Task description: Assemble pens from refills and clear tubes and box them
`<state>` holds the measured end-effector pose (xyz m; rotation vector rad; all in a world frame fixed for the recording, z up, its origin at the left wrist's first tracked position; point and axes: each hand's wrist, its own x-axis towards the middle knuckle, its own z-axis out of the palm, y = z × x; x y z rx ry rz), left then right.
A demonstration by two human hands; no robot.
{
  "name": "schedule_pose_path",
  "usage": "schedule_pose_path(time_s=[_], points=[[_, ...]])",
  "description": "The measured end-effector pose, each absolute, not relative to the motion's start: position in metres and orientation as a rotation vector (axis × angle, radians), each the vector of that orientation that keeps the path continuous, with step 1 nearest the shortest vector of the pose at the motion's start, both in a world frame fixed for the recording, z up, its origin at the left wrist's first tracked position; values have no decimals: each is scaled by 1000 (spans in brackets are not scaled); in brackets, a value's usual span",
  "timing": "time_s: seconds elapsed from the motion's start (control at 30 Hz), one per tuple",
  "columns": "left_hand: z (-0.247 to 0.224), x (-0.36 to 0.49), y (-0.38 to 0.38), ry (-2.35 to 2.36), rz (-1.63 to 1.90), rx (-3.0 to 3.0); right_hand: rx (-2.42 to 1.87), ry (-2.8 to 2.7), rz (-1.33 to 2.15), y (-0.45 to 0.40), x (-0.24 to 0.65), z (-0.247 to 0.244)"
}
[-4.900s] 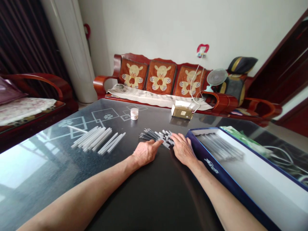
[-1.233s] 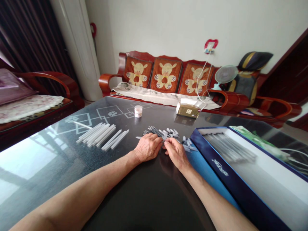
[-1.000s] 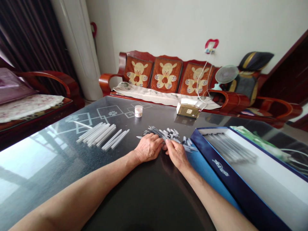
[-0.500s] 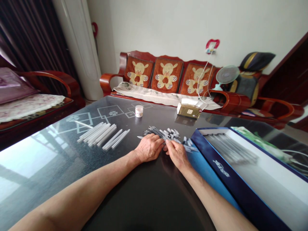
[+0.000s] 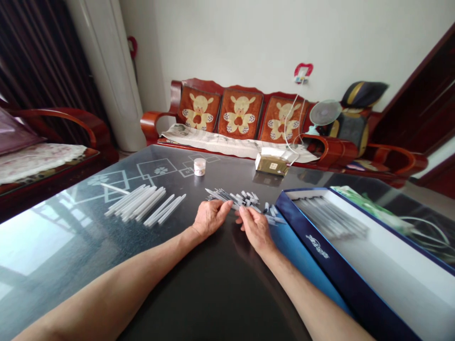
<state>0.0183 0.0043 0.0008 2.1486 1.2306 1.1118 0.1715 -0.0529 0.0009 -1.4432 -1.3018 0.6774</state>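
My left hand (image 5: 210, 219) is closed at the near side of a pile of thin dark refills (image 5: 221, 193), with a pale pen barrel (image 5: 215, 194) between its thumb and fingers. Just to the right, my right hand (image 5: 254, 226) pinches near the other end of that barrel; whether it grips the barrel or a small part is hard to tell. Small pale and black caps (image 5: 250, 196) lie beyond the hands, and a few more (image 5: 273, 210) rest beside the box. Several white barrels (image 5: 137, 201) lie in a group on the left.
An open blue box (image 5: 320, 246) with a row of pens (image 5: 330, 215) stands at the right. Farther back on the dark table (image 5: 213, 293) are a small white cup (image 5: 199, 167) and a tissue box (image 5: 272, 164). A green package (image 5: 373, 206) lies beyond the blue box.
My hands have moved slightly apart, and a pale barrel now shows between them, its tip pointing up-left. The whole view has shifted a little, moving the scene left.
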Motion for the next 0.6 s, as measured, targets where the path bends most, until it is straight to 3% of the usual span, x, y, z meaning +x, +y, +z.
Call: schedule_pose_path(time_s=[0.37,0.47,0.6], points=[[17,31,8,727,1126,1061,-1330,-1838,404,-59,162,2],[24,29,6,748,1121,1118,-1290,-1807,375,-59,163,5],[20,19,10,1006,1208,1807,-1423,-1689,149,-55,189,20]])
